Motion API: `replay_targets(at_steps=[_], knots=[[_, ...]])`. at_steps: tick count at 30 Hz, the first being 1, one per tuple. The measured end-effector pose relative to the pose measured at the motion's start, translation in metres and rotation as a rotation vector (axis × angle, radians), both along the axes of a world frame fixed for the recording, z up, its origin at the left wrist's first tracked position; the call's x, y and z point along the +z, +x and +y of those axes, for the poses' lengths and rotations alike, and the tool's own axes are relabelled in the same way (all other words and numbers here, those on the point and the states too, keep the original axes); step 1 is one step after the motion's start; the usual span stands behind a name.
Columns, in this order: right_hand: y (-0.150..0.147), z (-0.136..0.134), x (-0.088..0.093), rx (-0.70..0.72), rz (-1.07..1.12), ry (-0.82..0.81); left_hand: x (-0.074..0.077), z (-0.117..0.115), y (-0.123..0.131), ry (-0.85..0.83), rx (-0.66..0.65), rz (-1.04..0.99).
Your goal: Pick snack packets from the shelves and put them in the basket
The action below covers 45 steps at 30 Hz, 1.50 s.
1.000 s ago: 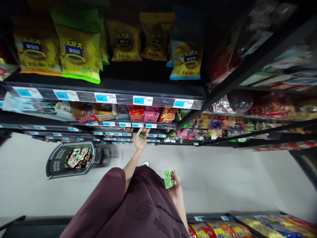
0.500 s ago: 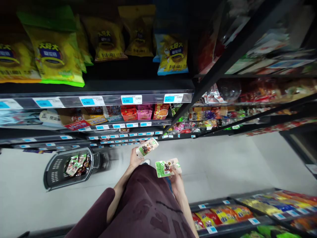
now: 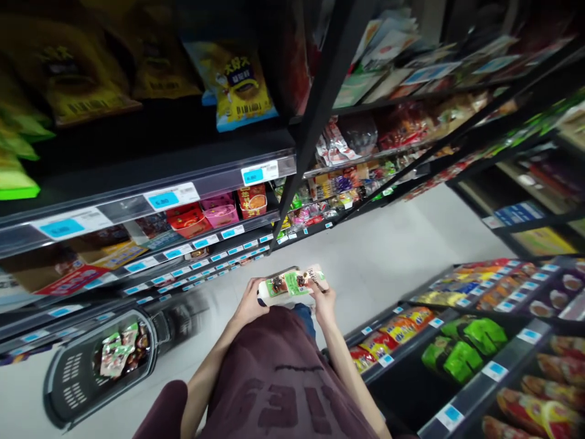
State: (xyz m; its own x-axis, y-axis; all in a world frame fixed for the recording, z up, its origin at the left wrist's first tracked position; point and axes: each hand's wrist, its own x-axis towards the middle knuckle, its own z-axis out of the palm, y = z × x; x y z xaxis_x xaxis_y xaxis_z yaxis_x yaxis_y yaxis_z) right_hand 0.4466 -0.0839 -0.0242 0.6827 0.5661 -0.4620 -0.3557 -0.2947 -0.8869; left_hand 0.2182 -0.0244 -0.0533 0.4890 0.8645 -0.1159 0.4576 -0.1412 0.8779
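Observation:
In front of my torso, my left hand (image 3: pixel 250 303) is closed on a snack packet (image 3: pixel 273 288) with a green and white printed front. My right hand (image 3: pixel 323 302) grips a similar green and pale snack packet (image 3: pixel 298 281) by its right end. The two packets meet side by side, and the right one seems to overlap the left one. Some fingertips are hidden behind the packets.
A grey shopping basket (image 3: pixel 59 399) with several packets (image 3: pixel 119 350) stands on the floor at the lower left. A tall shelf (image 3: pixel 114 210) with bagged snacks runs along the left and front. Lower shelves (image 3: pixel 461 414) of snacks line the right.
My hands have come together, so the two packets that were apart now meet. My view has turned to the right, showing more of the right-hand shelves.

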Motion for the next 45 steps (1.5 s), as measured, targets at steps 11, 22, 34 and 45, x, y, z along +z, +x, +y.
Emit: replay_targets(at_steps=[11, 22, 34, 45], knots=[[0.015, -0.013, 0.011, -0.020, -0.078, 0.037, 0.019, 0.010, 0.030, 0.001, -0.102, -0.055], [0.023, -0.019, 0.021, 0.116, -0.115, 0.062, 0.020, 0.007, 0.032, 0.035, -0.126, -0.034], [0.030, -0.040, 0.006, 0.370, -0.318, -0.065, 0.009, 0.001, 0.021, 0.089, -0.092, -0.032], [0.044, -0.058, 0.004, 0.752, -0.187, -0.032, 0.006, -0.003, 0.017, 0.110, -0.090, -0.045]])
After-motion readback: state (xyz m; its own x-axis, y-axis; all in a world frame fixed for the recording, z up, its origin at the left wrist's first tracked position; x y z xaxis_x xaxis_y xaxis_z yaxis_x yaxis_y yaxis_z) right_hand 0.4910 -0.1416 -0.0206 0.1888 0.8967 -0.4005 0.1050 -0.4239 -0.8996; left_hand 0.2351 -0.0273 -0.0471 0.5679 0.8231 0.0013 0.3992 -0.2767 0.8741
